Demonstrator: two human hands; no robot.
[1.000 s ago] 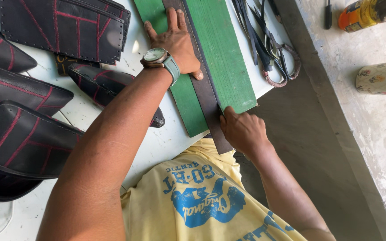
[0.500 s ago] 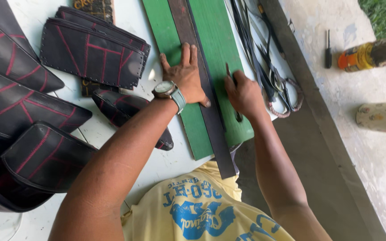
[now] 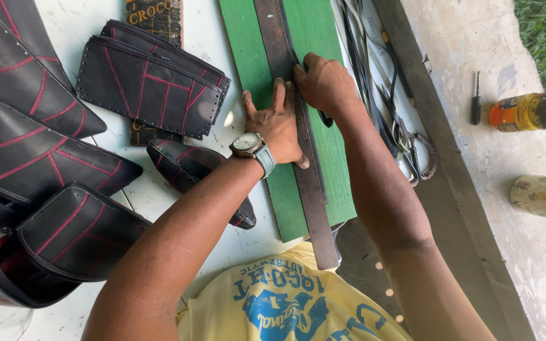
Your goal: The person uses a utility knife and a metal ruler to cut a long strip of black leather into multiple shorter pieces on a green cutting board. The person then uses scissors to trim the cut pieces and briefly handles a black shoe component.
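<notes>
Right grip (image 3: 323, 82) is closing around a knife (image 3: 325, 117), drawing it along a ruler (image 3: 308, 183) pinned by the flat, open left hand (image 3: 276, 126) over the green mat (image 3: 323, 158); cut seemingly midway, near stretch remaining.

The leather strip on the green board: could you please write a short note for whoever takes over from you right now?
Left hand: flat, fingers spread, pressing on the dark leather strip that runs lengthwise on the green cutting board.
Right hand: closed on a small dark tool, at the strip's right edge, just above the left hand.
Nearby: black panels with red stitching lie to the left on the white table; scissors and thin straps lie to the right of the board.
Done: the strip is laid out and pinned down.
Left: I cannot tell how far the edge has been worked, so check before continuing.
</notes>
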